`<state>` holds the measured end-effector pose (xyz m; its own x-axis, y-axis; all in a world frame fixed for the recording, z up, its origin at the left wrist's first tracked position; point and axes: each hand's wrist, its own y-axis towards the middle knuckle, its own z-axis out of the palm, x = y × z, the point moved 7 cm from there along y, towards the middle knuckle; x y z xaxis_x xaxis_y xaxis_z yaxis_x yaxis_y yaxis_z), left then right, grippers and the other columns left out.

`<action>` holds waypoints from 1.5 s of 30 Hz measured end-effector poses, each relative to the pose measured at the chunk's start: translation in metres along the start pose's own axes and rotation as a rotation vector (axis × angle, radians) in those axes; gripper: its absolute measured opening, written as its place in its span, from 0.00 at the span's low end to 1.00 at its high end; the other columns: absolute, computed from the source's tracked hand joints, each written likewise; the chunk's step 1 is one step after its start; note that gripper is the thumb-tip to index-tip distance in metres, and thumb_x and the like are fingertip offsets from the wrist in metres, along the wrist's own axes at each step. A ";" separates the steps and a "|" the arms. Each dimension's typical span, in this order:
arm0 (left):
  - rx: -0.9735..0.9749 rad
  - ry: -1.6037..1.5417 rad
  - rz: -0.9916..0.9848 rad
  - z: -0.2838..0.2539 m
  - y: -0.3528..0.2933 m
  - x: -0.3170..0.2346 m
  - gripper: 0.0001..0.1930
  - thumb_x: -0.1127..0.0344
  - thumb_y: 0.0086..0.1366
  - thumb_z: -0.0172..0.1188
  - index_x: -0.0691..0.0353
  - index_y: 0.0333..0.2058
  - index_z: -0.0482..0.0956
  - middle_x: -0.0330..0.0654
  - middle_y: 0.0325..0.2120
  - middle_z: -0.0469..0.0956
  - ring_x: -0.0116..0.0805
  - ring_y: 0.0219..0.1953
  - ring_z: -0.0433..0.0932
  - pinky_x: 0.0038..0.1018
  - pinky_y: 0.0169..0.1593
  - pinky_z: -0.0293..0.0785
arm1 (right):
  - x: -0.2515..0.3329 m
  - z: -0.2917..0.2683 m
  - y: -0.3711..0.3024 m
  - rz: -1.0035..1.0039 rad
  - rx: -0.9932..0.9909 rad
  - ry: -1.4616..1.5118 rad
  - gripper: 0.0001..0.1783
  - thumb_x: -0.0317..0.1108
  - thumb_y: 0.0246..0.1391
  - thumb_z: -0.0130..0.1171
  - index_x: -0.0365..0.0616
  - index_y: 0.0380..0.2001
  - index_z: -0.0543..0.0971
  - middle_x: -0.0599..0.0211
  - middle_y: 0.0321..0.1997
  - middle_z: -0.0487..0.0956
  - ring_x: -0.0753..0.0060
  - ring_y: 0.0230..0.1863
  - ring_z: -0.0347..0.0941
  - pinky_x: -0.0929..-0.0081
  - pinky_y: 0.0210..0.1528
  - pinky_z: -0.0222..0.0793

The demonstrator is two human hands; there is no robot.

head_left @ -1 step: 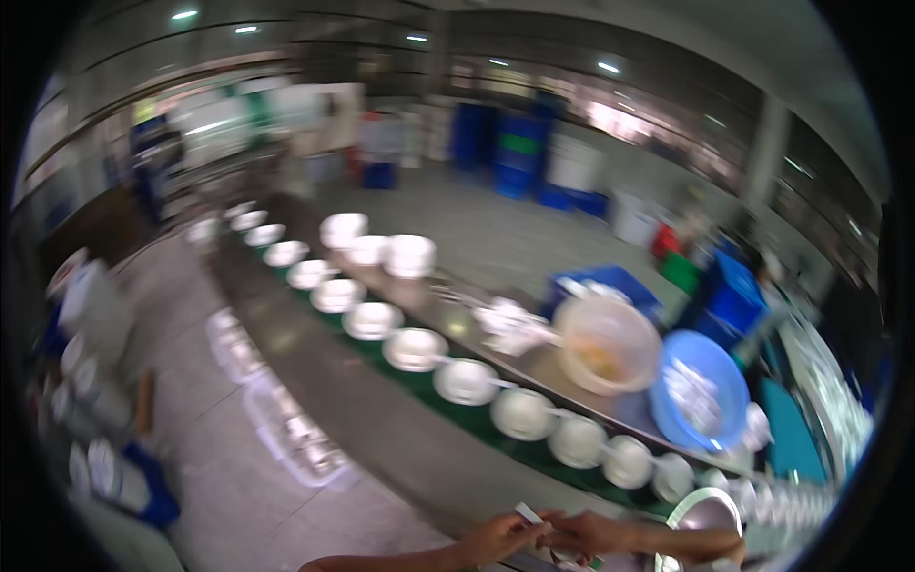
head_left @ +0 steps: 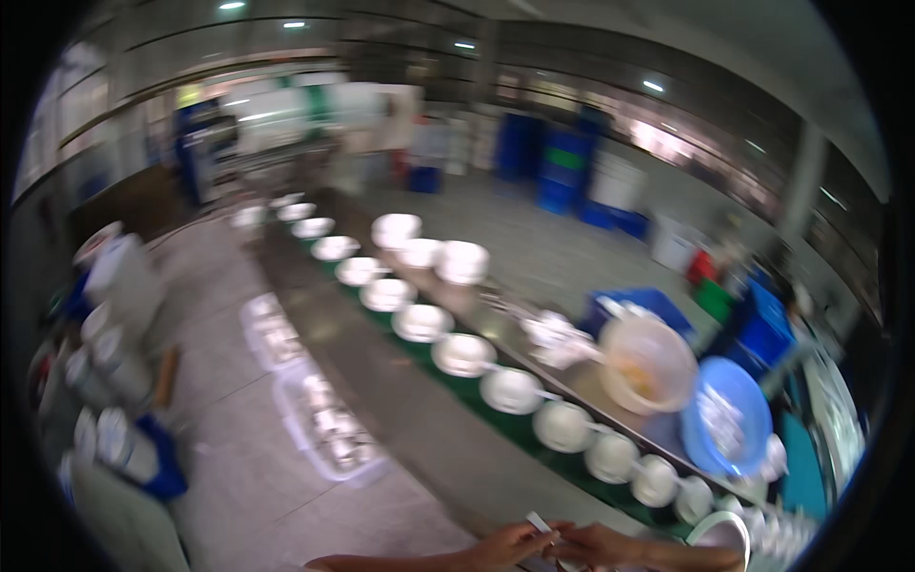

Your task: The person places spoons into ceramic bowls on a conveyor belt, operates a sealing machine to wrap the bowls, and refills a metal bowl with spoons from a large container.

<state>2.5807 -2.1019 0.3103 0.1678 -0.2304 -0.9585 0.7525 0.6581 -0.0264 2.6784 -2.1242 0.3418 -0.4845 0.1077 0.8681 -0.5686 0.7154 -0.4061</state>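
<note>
At the lower edge, my left hand (head_left: 515,545) is closed on a small flat white piece (head_left: 538,521), which sticks up past its fingers. My right hand (head_left: 596,546) meets it, fingers bent inward against the left fingertips; whatever they pinch is hidden. Something pale shows just under the hands, too little of it to name. Beyond them, a row of white bowls (head_left: 563,426) runs along a green conveyor belt (head_left: 505,422), some with a white handle-like strip between them. To the right of my right hand is a round white-rimmed container (head_left: 721,534), partly cut off by my forearm.
Across the belt stand a translucent tub (head_left: 658,381) with orange contents, a blue basin (head_left: 729,429) with white pieces, a crumpled white heap (head_left: 558,338) and stacked white bowls (head_left: 463,262). Clear plastic bins (head_left: 329,424) of packed items sit on the floor at left.
The whole view has swung left, so the belt, bowls and tubs sit farther right in the picture. Both hands stay together, with the white piece still in the left.
</note>
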 end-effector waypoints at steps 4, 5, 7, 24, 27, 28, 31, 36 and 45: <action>-0.246 -0.212 0.072 -0.131 -0.185 0.039 0.16 0.58 0.63 0.45 0.66 0.37 0.72 0.37 0.24 0.72 0.24 0.29 0.70 0.20 0.31 0.67 | 0.044 0.172 0.126 0.227 -0.025 -0.038 0.15 0.39 0.54 0.48 0.44 0.44 0.69 0.68 0.26 0.72 0.83 0.22 0.67 0.84 0.22 0.62; -0.365 -0.362 0.055 -0.169 -0.240 0.034 0.17 0.56 0.63 0.44 0.66 0.35 0.73 0.37 0.24 0.72 0.25 0.29 0.71 0.21 0.31 0.67 | 0.064 0.223 0.170 0.212 0.039 -0.064 0.15 0.39 0.54 0.48 0.44 0.44 0.69 0.68 0.26 0.72 0.83 0.22 0.67 0.84 0.22 0.62; -0.653 -0.353 0.077 -0.250 -0.356 0.010 0.18 0.55 0.63 0.43 0.65 0.34 0.73 0.38 0.23 0.72 0.27 0.28 0.71 0.23 0.32 0.67 | 0.120 0.327 0.249 0.143 -0.051 0.487 0.15 0.39 0.54 0.48 0.43 0.42 0.70 0.70 0.21 0.71 0.82 0.19 0.65 0.84 0.21 0.61; -1.265 -1.032 0.449 -0.806 -0.736 -0.023 0.10 0.63 0.61 0.44 0.63 0.29 0.69 0.40 0.18 0.70 0.31 0.20 0.70 0.26 0.26 0.69 | 0.328 0.526 0.809 0.100 0.311 0.105 0.14 0.34 0.55 0.46 0.39 0.43 0.69 0.64 0.30 0.75 0.79 0.26 0.70 0.82 0.29 0.69; -1.471 -1.013 0.255 -0.901 -0.786 -0.047 0.08 0.64 0.59 0.48 0.60 0.25 0.71 0.37 0.15 0.70 0.29 0.19 0.69 0.22 0.24 0.67 | 0.388 0.545 0.951 0.035 0.366 0.107 0.14 0.34 0.56 0.45 0.38 0.43 0.69 0.63 0.31 0.76 0.78 0.27 0.71 0.82 0.29 0.70; -1.558 -0.969 0.205 -0.936 -0.806 -0.059 0.07 0.65 0.58 0.49 0.59 0.24 0.70 0.36 0.14 0.69 0.29 0.17 0.68 0.22 0.22 0.66 | 0.439 0.561 0.996 -0.001 0.350 0.022 0.14 0.33 0.56 0.45 0.39 0.43 0.69 0.65 0.31 0.76 0.80 0.25 0.70 0.84 0.27 0.68; -1.626 -0.985 0.253 -1.026 -0.864 -0.116 0.07 0.66 0.59 0.47 0.62 0.26 0.69 0.38 0.14 0.68 0.30 0.17 0.67 0.24 0.23 0.66 | 0.551 0.637 1.143 -0.190 0.490 -0.017 0.13 0.34 0.54 0.47 0.41 0.42 0.71 0.70 0.25 0.75 0.85 0.22 0.68 0.86 0.24 0.66; -1.829 -0.987 0.395 -1.206 -0.975 -0.139 0.06 0.69 0.58 0.47 0.65 0.27 0.68 0.41 0.17 0.68 0.32 0.19 0.68 0.27 0.24 0.66 | 0.710 0.775 1.357 -0.350 0.761 -0.137 0.14 0.33 0.56 0.45 0.43 0.45 0.68 0.70 0.30 0.74 0.83 0.24 0.68 0.84 0.29 0.68; -1.625 -0.809 0.323 -1.638 -1.078 -0.283 0.09 0.65 0.59 0.49 0.67 0.29 0.68 0.42 0.17 0.67 0.34 0.18 0.67 0.28 0.23 0.68 | 0.652 0.761 1.742 -0.404 0.475 -0.826 0.13 0.42 0.49 0.45 0.44 0.29 0.72 0.57 0.33 0.74 0.52 0.36 0.70 0.60 0.36 0.66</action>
<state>0.6789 -1.5718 0.1456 0.7608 0.1069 -0.6401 -0.5679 0.5872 -0.5768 0.8666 -1.3334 -0.0170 -0.4027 -0.7153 0.5711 -0.9069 0.2272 -0.3548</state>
